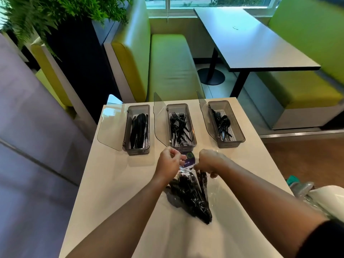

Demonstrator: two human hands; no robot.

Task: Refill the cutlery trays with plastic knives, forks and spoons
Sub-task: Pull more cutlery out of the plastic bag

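Three clear lidded trays stand in a row at the far end of the white table [115,183], lids swung open. The left tray [137,146] holds black knives, the middle tray [181,107] forks, the right tray [228,143] spoons. A clear plastic bag of black cutlery [191,196] with a purple label lies on the table in front of the middle tray. My left hand [168,162] and my right hand [208,161] both pinch the bag's top end by the label, one on each side.
A green bench seat [171,66] and a dark table [247,40] stand beyond the white table. A grey partition runs along the left. Crumpled plastic and white packaging [316,194] lie at the table's right edge.
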